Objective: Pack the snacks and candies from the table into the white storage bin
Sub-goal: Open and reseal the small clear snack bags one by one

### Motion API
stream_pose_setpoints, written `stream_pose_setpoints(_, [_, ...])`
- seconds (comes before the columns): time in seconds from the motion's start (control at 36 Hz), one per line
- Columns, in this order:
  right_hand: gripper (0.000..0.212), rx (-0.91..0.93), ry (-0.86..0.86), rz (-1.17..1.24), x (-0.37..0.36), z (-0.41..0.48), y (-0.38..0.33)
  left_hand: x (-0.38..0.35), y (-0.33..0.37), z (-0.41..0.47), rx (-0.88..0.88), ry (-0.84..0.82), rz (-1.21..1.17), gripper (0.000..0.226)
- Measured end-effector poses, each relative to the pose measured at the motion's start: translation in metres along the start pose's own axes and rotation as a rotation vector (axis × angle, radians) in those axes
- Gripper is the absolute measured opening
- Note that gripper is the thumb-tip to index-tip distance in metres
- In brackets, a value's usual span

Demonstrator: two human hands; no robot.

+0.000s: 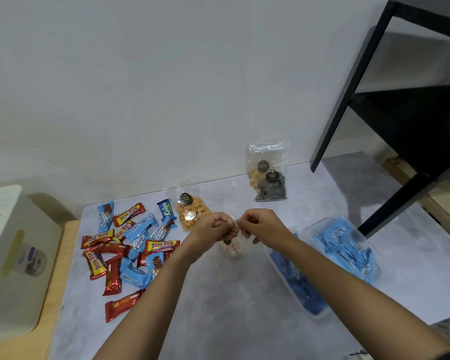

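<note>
Both hands hold up one clear snack bag (235, 249) of small pale pieces over the middle of the table. My left hand (216, 228) pinches its top edge from the left, and my right hand (262, 226) pinches it from the right. The white storage bin (8, 258) stands at the far left, off the grey table. A pile of red and blue wrapped bars (130, 245) lies left of my left arm. Behind my hands rests a clear bag of orange cubes (191, 213). Two more clear snack bags (269, 178) stand against the wall.
Two clear plastic tubs hold blue-wrapped candies at the right: a long one (298, 281) beside my right arm and a wider one (348, 246) beyond it. A black metal shelf frame (390, 120) stands on the table's right rear. A wooden surface (53, 302) shows beneath the bin.
</note>
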State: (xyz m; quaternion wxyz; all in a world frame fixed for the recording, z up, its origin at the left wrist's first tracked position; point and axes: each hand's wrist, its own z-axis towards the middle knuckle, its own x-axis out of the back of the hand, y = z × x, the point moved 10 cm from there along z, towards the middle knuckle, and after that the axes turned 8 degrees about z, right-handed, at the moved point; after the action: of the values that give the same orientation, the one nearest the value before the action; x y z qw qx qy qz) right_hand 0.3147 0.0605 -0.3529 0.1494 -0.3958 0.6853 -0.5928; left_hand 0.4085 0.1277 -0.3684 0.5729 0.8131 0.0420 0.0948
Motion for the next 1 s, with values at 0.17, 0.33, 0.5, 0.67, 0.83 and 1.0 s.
stream_pose_setpoints(0.17, [0.009,0.045,-0.015,0.005,0.004,0.003,-0.005,0.005,-0.004,0.001,0.050,0.035,-0.147,0.018])
stream_pose_setpoints(0.33, [0.011,0.072,0.005,0.009,0.011,0.008,-0.004,0.008,-0.002,0.011,0.067,0.075,-0.145,0.019])
stream_pose_setpoints(0.5, [0.031,0.169,0.021,-0.078,0.011,0.008,-0.005,0.021,0.003,0.019,0.031,0.237,-0.123,0.019])
stream_pose_setpoints(0.67, [0.030,0.314,0.096,-0.186,0.024,0.024,-0.015,0.033,0.008,0.013,-0.133,0.617,0.235,0.037])
stream_pose_setpoints(0.83, [0.028,0.399,0.081,-0.140,0.039,0.056,-0.027,0.023,-0.003,0.032,-0.212,0.528,0.405,0.095])
stream_pose_setpoints(1.0, [0.024,0.483,0.097,-0.161,0.050,0.094,-0.034,0.030,-0.018,0.058,-0.134,0.603,0.454,0.102])
